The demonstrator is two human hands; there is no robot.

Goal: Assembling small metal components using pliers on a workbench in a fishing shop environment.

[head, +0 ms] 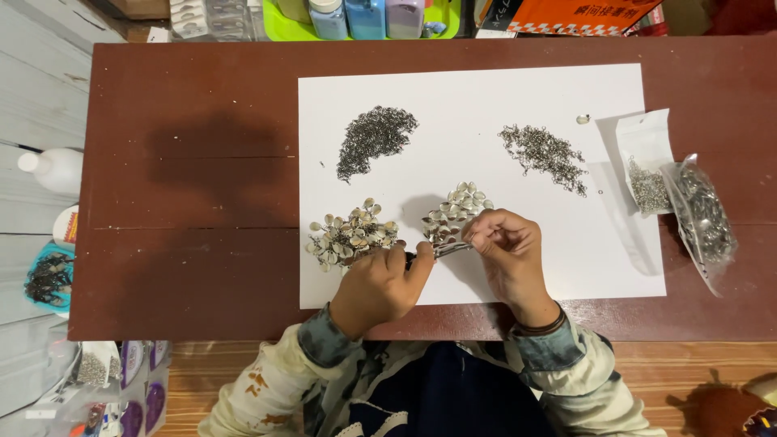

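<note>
Tabletop [194,186] first: dark brown boards, and on them a big white paper sheet [486,97] carrying all the work. Up at the far side of the sheet sit two heaps of tiny metal findings, the darker heap [374,137] to the left and the looser grey heap [544,154] to the right. Off the sheet's right edge lie two small plastic bags [688,202] of more metal bits.

Closer in, two clusters of pale shell-like petals: the left cluster [350,235] lies flat on the paper just beyond the left hand [380,285], apart from the fingers. The right cluster [455,212] is the live one. Its long axis slants from upper right down to lower left, right into the gap between the two hands.

Left hand is curled tight around a slim pair of pliers [441,251], nose pointing right. Right hand [508,251] is pinched closed on the lower end of that right cluster, fingertips meeting the plier tip. Both hands are close together, nearly touching, and the right hand is the nearer to the piece.
</note>
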